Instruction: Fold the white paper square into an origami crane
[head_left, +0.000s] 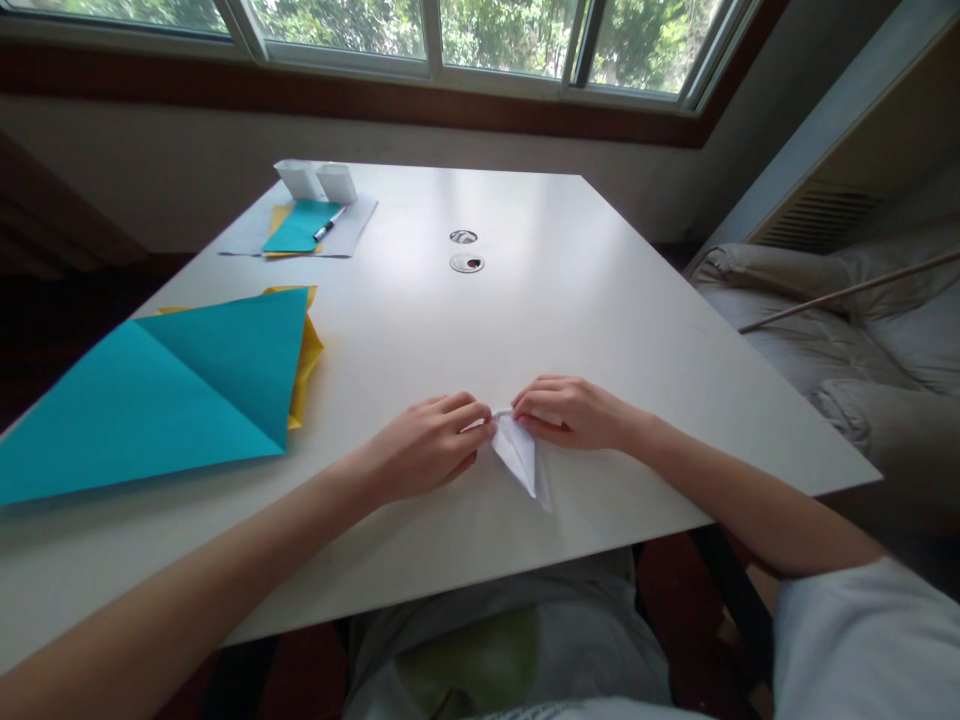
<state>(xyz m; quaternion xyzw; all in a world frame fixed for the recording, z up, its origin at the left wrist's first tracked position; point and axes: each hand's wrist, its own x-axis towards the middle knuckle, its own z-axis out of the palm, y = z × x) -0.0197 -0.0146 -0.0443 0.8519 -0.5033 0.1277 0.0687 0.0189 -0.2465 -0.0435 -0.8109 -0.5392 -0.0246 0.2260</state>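
Observation:
Near the front edge of the white table, a small piece of folded white paper (517,455) is between my two hands, its narrow point turned toward me. My left hand (439,440) pinches its upper left corner between thumb and fingers. At the upper right corner, the fingers of my right hand (566,410) close on the same paper. My fingertips hide the paper's top corners. To the left of my left hand lies a large creased blue sheet of paper (202,390), partly covering folded yellow paper (306,375).
At the far left of the table (600,300) stand two white folded paper boxes (337,184). In front of them a pen (328,225) rests on blue paper (296,230) over yellow and white sheets. Two round inserts (466,263) sit mid-table. Right of the table is a padded seat (840,310).

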